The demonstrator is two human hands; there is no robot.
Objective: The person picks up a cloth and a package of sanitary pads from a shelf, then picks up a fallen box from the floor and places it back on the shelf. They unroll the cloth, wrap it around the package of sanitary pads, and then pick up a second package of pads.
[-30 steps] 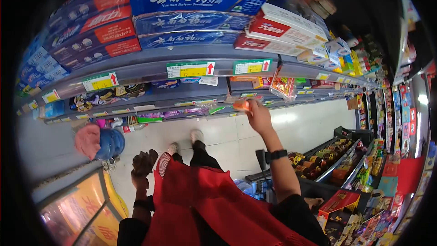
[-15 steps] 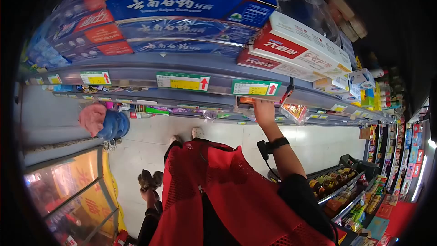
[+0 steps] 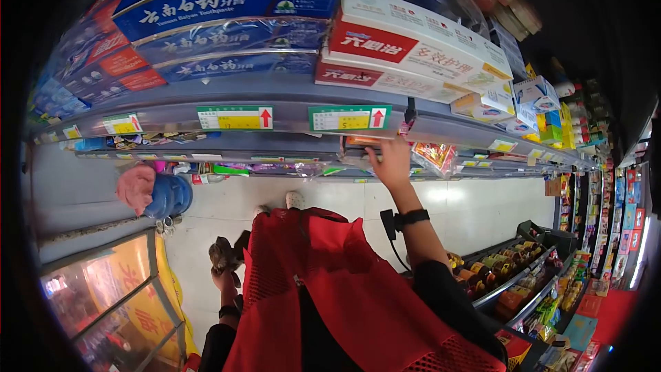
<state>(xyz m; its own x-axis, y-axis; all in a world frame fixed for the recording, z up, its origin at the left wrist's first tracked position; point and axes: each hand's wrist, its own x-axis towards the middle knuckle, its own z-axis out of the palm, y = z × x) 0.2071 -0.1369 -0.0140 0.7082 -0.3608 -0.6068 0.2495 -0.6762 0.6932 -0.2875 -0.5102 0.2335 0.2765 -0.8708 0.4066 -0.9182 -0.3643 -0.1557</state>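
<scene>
My right hand [image 3: 393, 163] reaches to the shelf below the one with the price tags. Its thumb stands apart from the fingers, beside an orange package [image 3: 362, 142] partly hidden under the shelf edge. A bagged colourful packet [image 3: 434, 156] hangs just right of that hand. Down at the lower left, my left hand [image 3: 224, 280] is closed around a crumpled dark brown cloth [image 3: 224, 255], held low over the floor. Above the right hand, toothpaste boxes, blue [image 3: 227, 10] and red-and-white [image 3: 375, 45], lie stacked on the upper shelf [image 3: 275, 94].
A blue water jug [image 3: 172, 191] with a pink cloth [image 3: 135, 189] on it stands at the left. Below it is a glass-sided case [image 3: 113, 279]. At the right, a rack of bottles [image 3: 492, 269] stands on the pale tiled floor [image 3: 358, 200].
My view has shifted to the right along the shelf. The right hand's thumb has spread away from its fingers at the lower shelf. My left hand still grips the dark cloth.
</scene>
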